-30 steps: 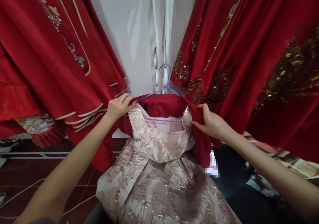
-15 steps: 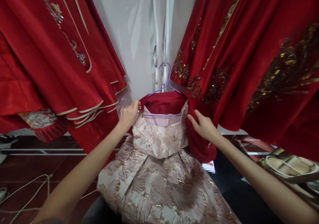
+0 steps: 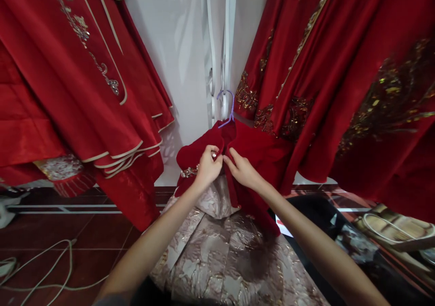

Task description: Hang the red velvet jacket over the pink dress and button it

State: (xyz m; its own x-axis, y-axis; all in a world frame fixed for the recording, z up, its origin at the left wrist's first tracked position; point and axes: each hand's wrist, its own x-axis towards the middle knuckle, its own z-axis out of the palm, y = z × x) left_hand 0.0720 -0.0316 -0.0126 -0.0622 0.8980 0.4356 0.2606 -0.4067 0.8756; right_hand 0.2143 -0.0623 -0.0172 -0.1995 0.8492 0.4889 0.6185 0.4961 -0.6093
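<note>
A red jacket (image 3: 263, 147) lies over a pale pink brocade dress (image 3: 217, 251) on a purple hanger (image 3: 232, 104), whose hook sticks up at the collar. My left hand (image 3: 210, 165) pinches the jacket's left front edge near the neck. Just beside it, my right hand (image 3: 243, 166) grips the opposite front edge, and the two edges nearly meet. A beaded trim (image 3: 189, 172) shows on the jacket left of my left hand. Most of the dress's bodice is covered by the jacket and my hands.
Red embroidered gowns hang on the left (image 3: 84, 93) and right (image 3: 312, 93), close to the work. A white panel (image 3: 170, 61) stands behind. On the tiled floor, a white cable (image 3: 70, 260) coils at left; a wooden-looking tray (image 3: 397, 229) sits at right.
Both hands have moved inward from the shoulders to the middle of the neckline, bringing the jacket's two fronts over the bodice. The hanger's bar and the bodice top are now covered.
</note>
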